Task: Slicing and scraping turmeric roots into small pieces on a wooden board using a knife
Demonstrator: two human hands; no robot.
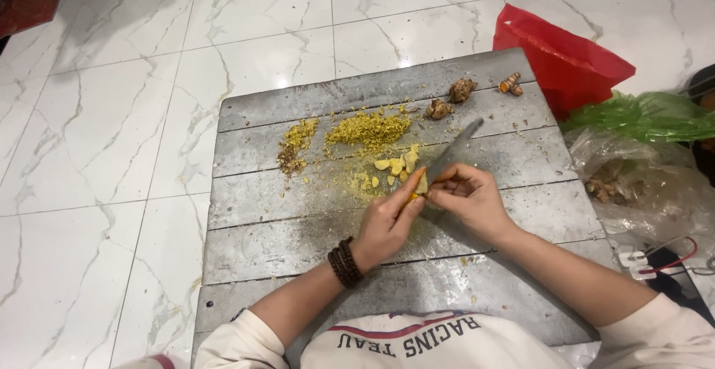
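On a grey plank board (298,227) laid over white marble floor, near its centre, the left hand (387,224) pinches a small yellow root piece (421,183), judged light, firm and slippery, while the right hand (471,199) clamps a knife (454,149).

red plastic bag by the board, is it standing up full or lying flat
Lying mostly flat. The red plastic bag is slumped and creased on the floor tiles beside the wooden board; its contents cannot be seen.
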